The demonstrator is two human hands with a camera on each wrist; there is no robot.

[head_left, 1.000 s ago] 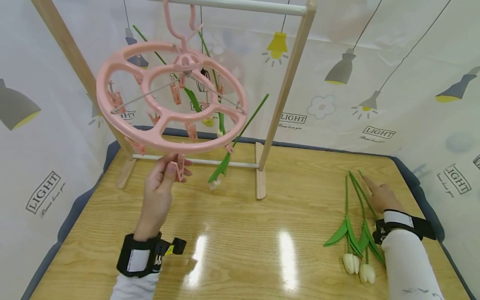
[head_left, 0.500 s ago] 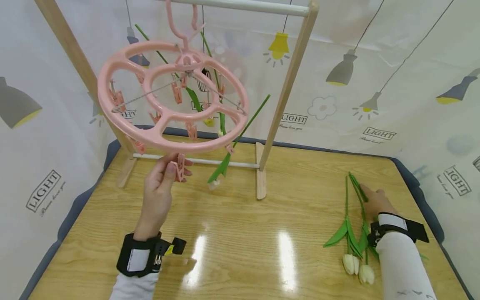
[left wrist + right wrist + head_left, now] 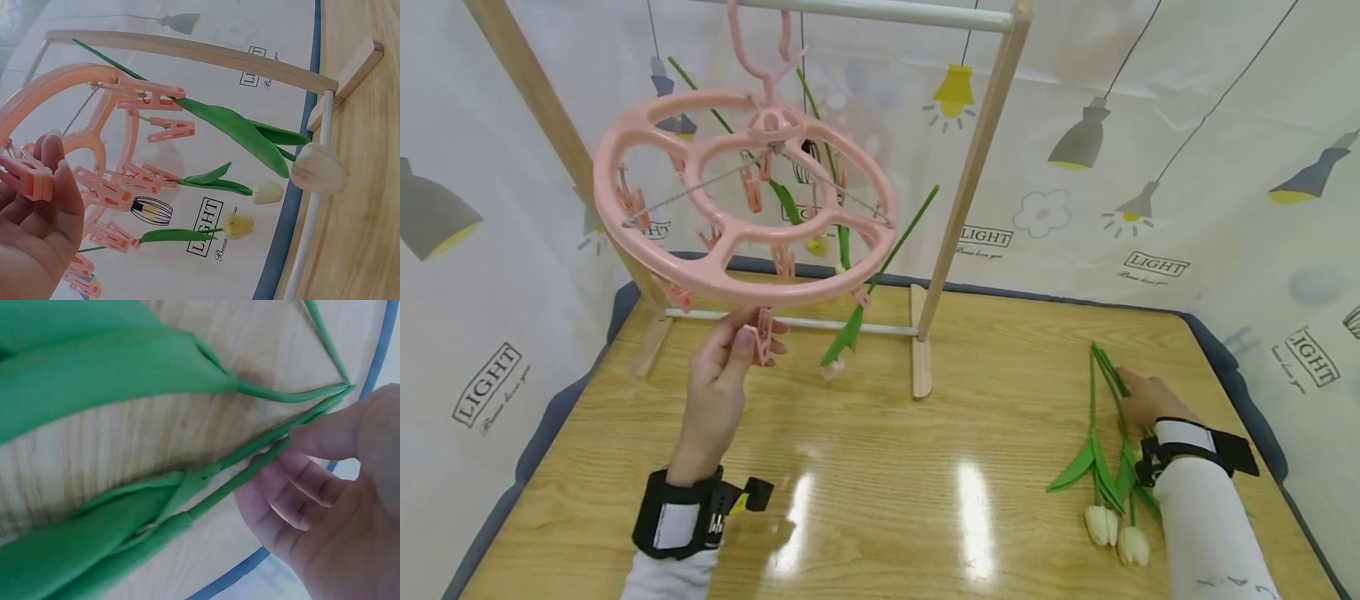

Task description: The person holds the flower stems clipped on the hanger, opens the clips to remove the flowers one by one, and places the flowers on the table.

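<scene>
My left hand (image 3: 718, 383) pinches a pink clothespin (image 3: 762, 337) hanging from the front rim of a round pink drying hanger (image 3: 758, 293). In the left wrist view, thumb and fingers hold that clothespin (image 3: 28, 178). Other clothespins on the ring grip artificial tulips upside down, including a white tulip (image 3: 319, 169) and a yellow tulip (image 3: 239, 227). At the table's right side my right hand (image 3: 1153, 402) pinches the stem end of a tulip (image 3: 231, 487) between thumb and fingers; my arm hides its flower. Two white tulips (image 3: 1102, 525) lie just left of that hand.
The hanger hooks over the white top bar (image 3: 917, 12) of a wooden-legged rack (image 3: 977, 167) at the back left. A patterned cloth wall (image 3: 1045, 275) surrounds the wooden table (image 3: 887, 467). Several unused clothespins (image 3: 782, 260) dangle around the ring.
My right hand has shifted slightly left and toward me, its pointing finger drawing in to pinch the tulip stem. The left hand stays on the clothespin.
</scene>
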